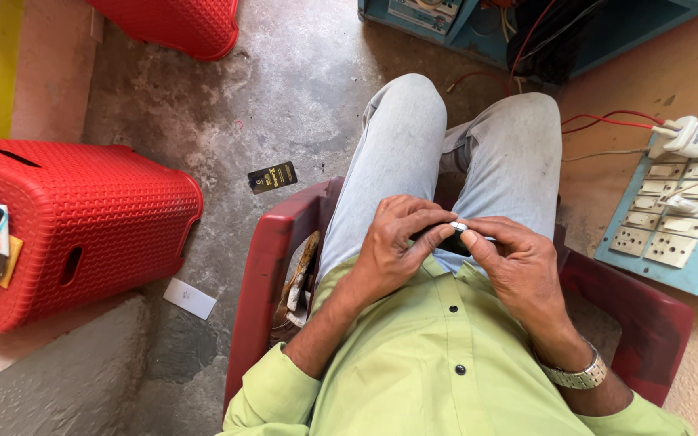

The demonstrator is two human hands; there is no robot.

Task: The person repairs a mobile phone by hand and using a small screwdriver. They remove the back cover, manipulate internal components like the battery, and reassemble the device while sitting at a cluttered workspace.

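Both hands, left hand (397, 238), right hand (515, 258), pinching small dark object (448, 240), black card (272, 177) on floor

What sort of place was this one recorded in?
Probably a small electrical or phone repair stall. A blue board of sockets and switches has a white plug with red wires in it, red plastic stools stand on bare concrete, and both hands hold a small dark device.

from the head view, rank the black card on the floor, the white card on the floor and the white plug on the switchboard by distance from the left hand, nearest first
1. black card, on the floor, up and left of the left hand
2. white card, on the floor, farther left and lower
3. white plug, far right on the switchboard
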